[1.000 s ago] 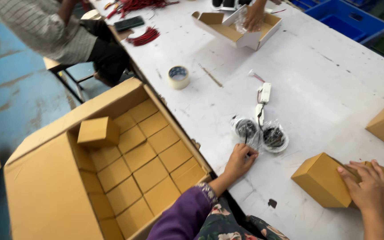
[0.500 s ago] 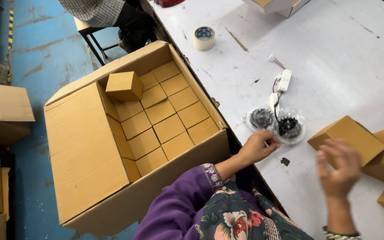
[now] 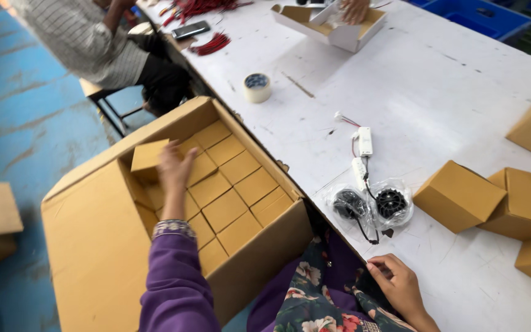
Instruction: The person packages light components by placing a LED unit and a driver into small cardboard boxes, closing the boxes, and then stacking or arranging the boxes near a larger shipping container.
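Big open carton (image 3: 93, 246) stands on the floor tight against the near edge of the white table (image 3: 450, 92), its inside packed with rows of small brown boxes, only the far left corner showing a gap. Blue floor open to the left of the carton. Left hand (image 3: 174, 167) reaches down into the carton, arm stretched forward in a purple sleeve, fingers up and spread against a small loose box (image 3: 149, 155) that sits tilted above the packed layer near the far left corner; fingers touch its right side, a closed grip can't be told. Right hand (image 3: 401, 284) rests at the table's near edge, fingers curled loosely, holding nothing, just below two bagged black round parts (image 3: 370, 206) with white wired modules. Three closed brown boxes (image 3: 459, 197) lie right of those. Tape roll (image 3: 257, 87) further up the table
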